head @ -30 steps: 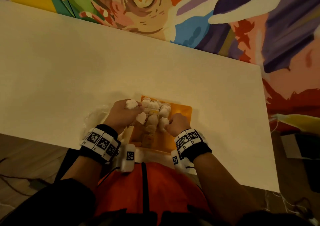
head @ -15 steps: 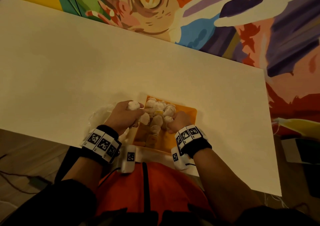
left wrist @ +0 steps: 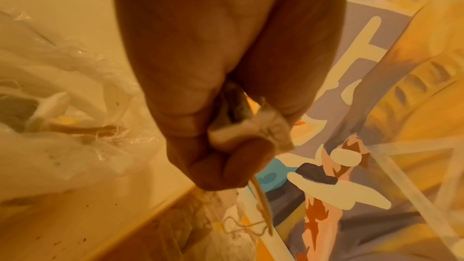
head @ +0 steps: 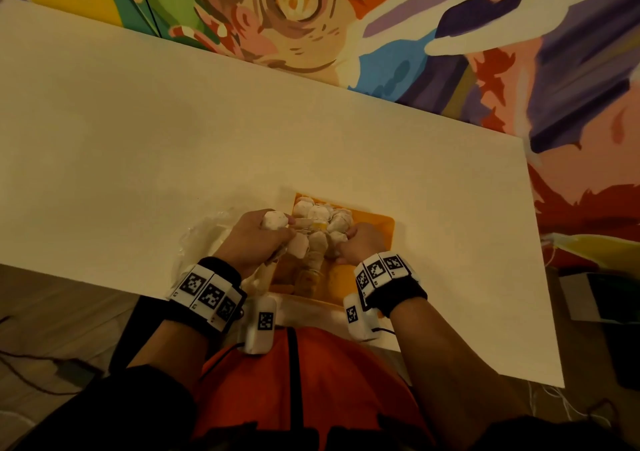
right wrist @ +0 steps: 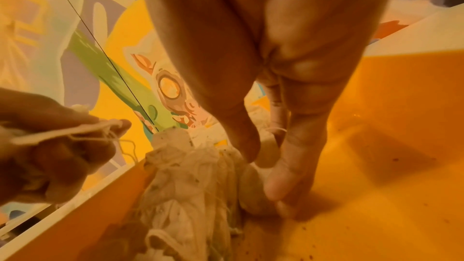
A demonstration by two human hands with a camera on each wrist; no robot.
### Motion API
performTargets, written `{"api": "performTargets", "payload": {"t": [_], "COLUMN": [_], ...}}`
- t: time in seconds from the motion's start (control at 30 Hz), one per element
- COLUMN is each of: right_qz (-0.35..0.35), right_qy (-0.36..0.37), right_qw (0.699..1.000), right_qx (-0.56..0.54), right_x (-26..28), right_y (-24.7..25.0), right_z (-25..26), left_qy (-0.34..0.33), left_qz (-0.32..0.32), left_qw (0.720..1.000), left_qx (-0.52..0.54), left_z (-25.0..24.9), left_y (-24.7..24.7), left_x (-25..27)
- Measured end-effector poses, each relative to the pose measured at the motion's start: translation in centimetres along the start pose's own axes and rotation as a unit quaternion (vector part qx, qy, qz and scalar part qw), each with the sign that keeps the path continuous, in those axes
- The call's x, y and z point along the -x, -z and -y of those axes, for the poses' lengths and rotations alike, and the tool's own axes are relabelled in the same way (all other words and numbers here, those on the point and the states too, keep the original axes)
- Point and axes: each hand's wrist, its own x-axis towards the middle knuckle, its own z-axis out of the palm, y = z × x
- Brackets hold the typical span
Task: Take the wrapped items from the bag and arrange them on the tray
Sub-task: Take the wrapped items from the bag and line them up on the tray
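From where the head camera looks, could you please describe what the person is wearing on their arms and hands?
Both hands are bare. The left hand and right hand each have a black wristband ringed with white blocks printed with black square markers. A white camera unit with a thin dark cable sits under each wrist. Dark sleeves are pushed up the forearms.

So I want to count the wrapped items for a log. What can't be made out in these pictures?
- Head view: the near end of the tray is covered by both wrists, so any wrapped items there can't be counted.
- Left wrist view: the bag is crumpled and blurred; its contents are unclear.
- Left wrist view: the left hand curls round a wrapped bundle, mostly hiding it.
- Right wrist view: the right hand hides the items behind its fingers.
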Motion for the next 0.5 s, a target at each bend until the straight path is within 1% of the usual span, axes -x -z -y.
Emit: {"api": "performTargets", "payload": {"t": [0.1,0.17,0.23,0.27,0.37,0.43,0.5], "right_qz": [-0.048,-0.068,-0.085,-0.079,-0.017,0.008,0.0], "right_qy": [0.035,0.062,0.13,0.176,0.293,0.33,0.353], "right_qw": [0.998,0.994,0.982,0.973,0.943,0.933,0.928], "right_qx": [-0.005,-0.061,-0.109,-0.129,-0.156,-0.142,-0.12], "right_x": [1.0,2.0,3.2,3.9,5.6,5.9,5.9], "right_y": [0.6,1.2,1.5,1.6,1.8,1.5,1.2], "right_z": [0.0,0.2,0.6,0.8,1.7,1.9,1.9], "left_qy": [-0.001,-0.001,0.006,0.011,0.027,0.036,0.043], "left_qz": [-0.005,-0.009,-0.006,-0.002,0.016,0.032,0.049], "left_qw": [1.0,1.0,0.999,0.999,0.997,0.995,0.992], "left_qx": [0.016,0.026,0.038,0.045,0.071,0.092,0.111], "left_z": [0.0,-0.2,-0.3,-0.4,-1.2,-1.6,-1.9], "left_y": [0.2,0.4,0.4,0.4,0.2,0.0,-0.3], "left_x": [0.0,0.1,0.2,0.3,0.6,0.6,0.7]}}
